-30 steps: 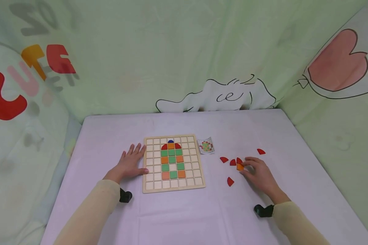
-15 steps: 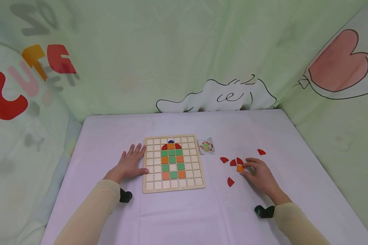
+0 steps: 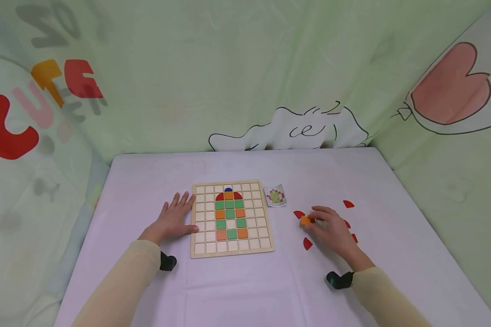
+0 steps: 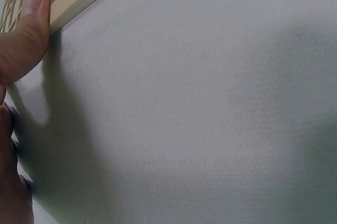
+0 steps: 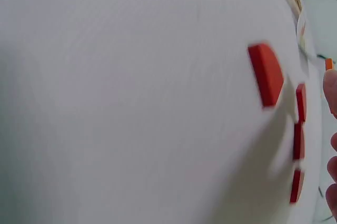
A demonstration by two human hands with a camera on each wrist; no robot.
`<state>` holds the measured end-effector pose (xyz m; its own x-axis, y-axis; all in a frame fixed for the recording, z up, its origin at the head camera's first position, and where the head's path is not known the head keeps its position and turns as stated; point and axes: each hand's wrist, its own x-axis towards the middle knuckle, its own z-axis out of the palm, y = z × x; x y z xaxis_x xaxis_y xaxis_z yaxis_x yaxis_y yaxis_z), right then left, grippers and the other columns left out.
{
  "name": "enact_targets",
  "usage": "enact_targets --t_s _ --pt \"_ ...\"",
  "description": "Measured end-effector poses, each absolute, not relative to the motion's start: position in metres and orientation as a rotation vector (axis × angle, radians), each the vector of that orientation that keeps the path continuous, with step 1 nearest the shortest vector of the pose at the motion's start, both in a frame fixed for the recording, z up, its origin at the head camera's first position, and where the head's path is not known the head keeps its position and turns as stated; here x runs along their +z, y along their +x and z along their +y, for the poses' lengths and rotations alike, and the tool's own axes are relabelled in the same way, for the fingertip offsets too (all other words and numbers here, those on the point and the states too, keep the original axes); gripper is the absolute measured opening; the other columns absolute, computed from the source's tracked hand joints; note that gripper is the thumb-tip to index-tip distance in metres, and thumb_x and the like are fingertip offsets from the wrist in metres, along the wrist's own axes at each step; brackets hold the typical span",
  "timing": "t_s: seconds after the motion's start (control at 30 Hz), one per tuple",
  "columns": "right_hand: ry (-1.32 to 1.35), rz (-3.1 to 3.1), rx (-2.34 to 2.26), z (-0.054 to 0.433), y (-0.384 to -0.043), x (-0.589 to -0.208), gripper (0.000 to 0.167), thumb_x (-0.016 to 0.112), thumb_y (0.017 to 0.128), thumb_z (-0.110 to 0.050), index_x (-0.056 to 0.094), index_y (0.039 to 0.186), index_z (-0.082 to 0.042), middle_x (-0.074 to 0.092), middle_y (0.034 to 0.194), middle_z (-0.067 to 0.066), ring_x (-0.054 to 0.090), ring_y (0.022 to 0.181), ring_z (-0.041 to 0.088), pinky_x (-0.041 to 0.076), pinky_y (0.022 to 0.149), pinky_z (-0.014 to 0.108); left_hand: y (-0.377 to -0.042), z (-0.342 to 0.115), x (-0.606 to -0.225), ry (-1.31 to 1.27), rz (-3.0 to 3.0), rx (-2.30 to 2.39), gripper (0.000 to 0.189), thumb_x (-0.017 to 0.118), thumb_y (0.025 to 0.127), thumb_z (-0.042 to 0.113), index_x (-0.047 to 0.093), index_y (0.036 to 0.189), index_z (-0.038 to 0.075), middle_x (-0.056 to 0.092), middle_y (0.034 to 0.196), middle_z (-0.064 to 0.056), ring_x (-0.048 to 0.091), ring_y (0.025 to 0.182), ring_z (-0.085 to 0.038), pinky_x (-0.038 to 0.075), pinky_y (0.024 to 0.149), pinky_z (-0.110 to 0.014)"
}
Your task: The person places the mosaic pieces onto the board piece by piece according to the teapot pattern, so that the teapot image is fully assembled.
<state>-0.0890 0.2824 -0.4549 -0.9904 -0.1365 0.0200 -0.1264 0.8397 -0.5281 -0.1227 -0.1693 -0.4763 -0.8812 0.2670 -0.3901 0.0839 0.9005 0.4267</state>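
A wooden grid board [image 3: 266, 236] lies on the table, its middle cells filled with green, orange and red tiles and a blue half-round piece [image 3: 228, 189]. My left hand [image 3: 173, 219] lies spread at the board's left edge, the thumb [image 4: 34, 16] resting on the rim in the left wrist view. Over to the right, my right hand [image 3: 331, 229] pinches a small orange square tile [image 3: 305, 220] between thumb and fingertips. One red quarter-round piece [image 3: 299, 214] lies just past that tile, and another red piece [image 3: 308, 244] lies below the hand.
A small printed pattern card [image 3: 275, 195] lies against the board's upper right edge. More red quarter-round pieces lie right of the right hand, one farther back [image 3: 348, 204] and one partly covered [image 3: 354, 238]. Fabric walls stand behind and beside the table [image 3: 245, 290].
My right hand has shifted left toward the board, carrying the orange tile away from two red pieces it now covers. Red pieces formerly hidden show on its right. My left hand stays put.
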Motion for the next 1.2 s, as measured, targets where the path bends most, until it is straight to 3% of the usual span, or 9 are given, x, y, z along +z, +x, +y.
enact_targets --t_s 0.27,0.53,1.2 --pt "-0.300 2.916 -0.952 0.242 -0.096 -0.450 0.028 0.078 0.091 -0.013 0.073 0.117 -0.006 0.059 0.143 0.019 0.062 0.120 0.038 0.057 0.097 0.052 -0.122 -0.169 -0.476 0.252 2.615 0.567 0.106 0.076 0.090 0.044 0.011 0.165 0.009 0.002 0.173 -0.018 -0.006 0.159 -0.042 0.000 0.126 -0.066" --pt "-0.414 2.872 -1.008 0.201 -0.099 -0.449 0.029 0.081 0.088 -0.013 0.073 0.115 -0.005 0.063 0.141 0.019 0.054 0.136 0.043 0.047 0.109 0.058 -0.121 -0.169 -0.474 0.243 2.618 0.568 0.105 0.076 0.089 0.043 0.011 0.165 0.008 0.003 0.173 -0.018 -0.006 0.159 -0.042 0.000 0.126 -0.066" --pt "-0.494 2.712 -0.973 0.125 -0.112 -0.463 0.027 0.080 0.090 -0.020 0.076 0.115 -0.012 0.060 0.144 0.006 0.049 0.141 0.029 0.046 0.115 0.047 -0.122 -0.169 -0.473 0.239 2.603 0.600 0.107 0.077 0.089 0.044 0.011 0.165 0.009 0.002 0.173 -0.018 -0.007 0.159 -0.042 -0.002 0.126 -0.066"
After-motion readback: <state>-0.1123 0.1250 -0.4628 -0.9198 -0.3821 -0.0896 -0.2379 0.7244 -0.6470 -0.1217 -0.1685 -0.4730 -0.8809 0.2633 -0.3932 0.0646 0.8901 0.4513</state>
